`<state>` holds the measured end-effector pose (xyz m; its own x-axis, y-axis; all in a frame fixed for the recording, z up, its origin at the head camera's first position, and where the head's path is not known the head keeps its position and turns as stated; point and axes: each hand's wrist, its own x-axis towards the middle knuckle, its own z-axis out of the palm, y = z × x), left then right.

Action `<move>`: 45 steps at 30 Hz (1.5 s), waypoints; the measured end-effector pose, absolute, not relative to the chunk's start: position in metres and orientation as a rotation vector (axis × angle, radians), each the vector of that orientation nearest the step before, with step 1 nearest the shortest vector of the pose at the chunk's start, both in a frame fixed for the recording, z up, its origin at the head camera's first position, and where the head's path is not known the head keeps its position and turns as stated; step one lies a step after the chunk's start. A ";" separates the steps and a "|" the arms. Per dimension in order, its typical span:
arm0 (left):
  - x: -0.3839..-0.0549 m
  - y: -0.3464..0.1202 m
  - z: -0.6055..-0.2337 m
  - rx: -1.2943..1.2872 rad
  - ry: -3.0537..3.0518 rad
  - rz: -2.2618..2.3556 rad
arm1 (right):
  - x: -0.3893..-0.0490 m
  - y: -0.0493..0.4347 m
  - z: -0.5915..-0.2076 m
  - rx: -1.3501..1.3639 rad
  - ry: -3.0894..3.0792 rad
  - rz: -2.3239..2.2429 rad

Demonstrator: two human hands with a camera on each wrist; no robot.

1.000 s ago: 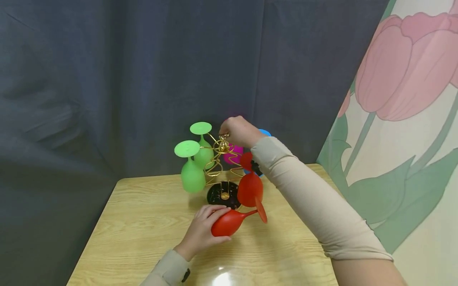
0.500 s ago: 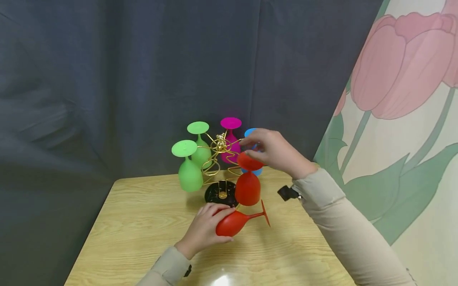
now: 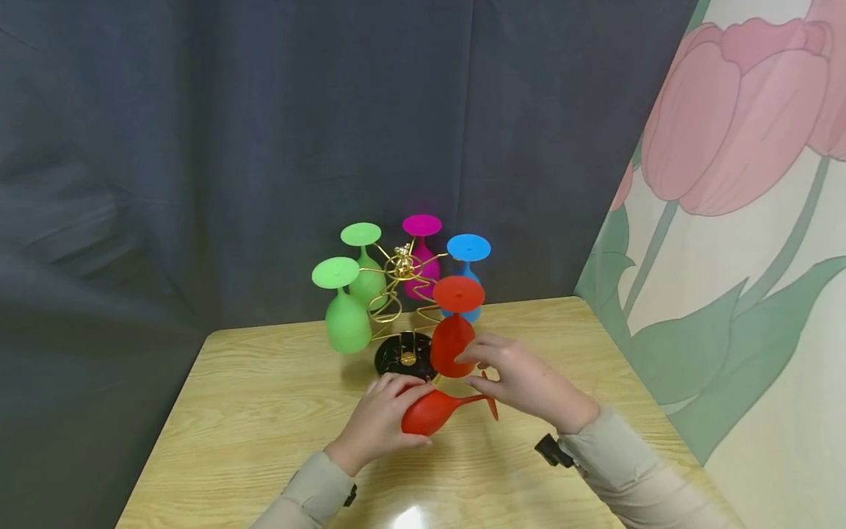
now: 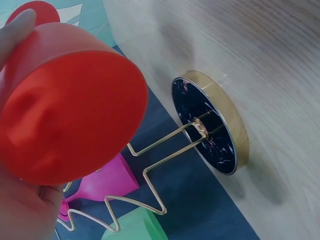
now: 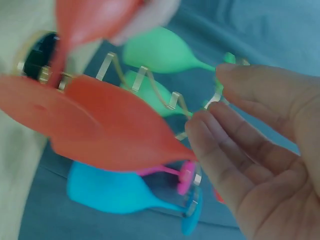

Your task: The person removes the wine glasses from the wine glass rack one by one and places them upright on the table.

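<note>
My left hand (image 3: 380,422) grips the bowl of a red wine glass (image 3: 428,414), which lies tilted sideways with its foot to the right. In the left wrist view the mouth of this red wine glass (image 4: 75,115) faces the camera. My right hand (image 3: 525,378) is beside the foot of that glass, in front of another red wine glass (image 3: 452,349) hanging upside down. Nothing lies between the loosely bent fingers (image 5: 220,165) in the right wrist view; whether they touch either glass cannot be told. The hanging glass is on a gold wire rack (image 3: 403,266).
Two green glasses (image 3: 346,323), a magenta glass (image 3: 423,268) and a blue glass (image 3: 469,248) also hang upside down on the rack. Its round black base (image 3: 390,358) stands on a wooden table (image 3: 264,411). A dark curtain (image 3: 317,147) hangs behind.
My right hand has come from the rack's top down and toward me, past the hanging red glass, to the held glass's foot. My left hand keeps its grip and has barely moved.
</note>
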<state>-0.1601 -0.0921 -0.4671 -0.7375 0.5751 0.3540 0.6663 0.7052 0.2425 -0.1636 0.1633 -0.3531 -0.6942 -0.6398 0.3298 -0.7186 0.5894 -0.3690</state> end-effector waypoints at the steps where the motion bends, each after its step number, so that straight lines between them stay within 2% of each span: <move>1: -0.160 -0.092 -0.467 -0.985 -2.671 -0.519 | -0.163 0.162 -0.358 1.144 -2.674 0.716; 13: -0.159 -0.091 -0.464 -0.955 -2.760 -0.442 | -0.162 0.141 -0.404 1.224 -2.668 0.312; 25: -0.160 -0.090 -0.468 -0.963 -2.775 -0.399 | -0.164 0.128 -0.446 1.076 -2.725 0.128; 45: -0.159 -0.086 -0.465 -0.976 -2.760 -0.343 | -0.156 0.121 -0.468 0.897 -2.666 0.070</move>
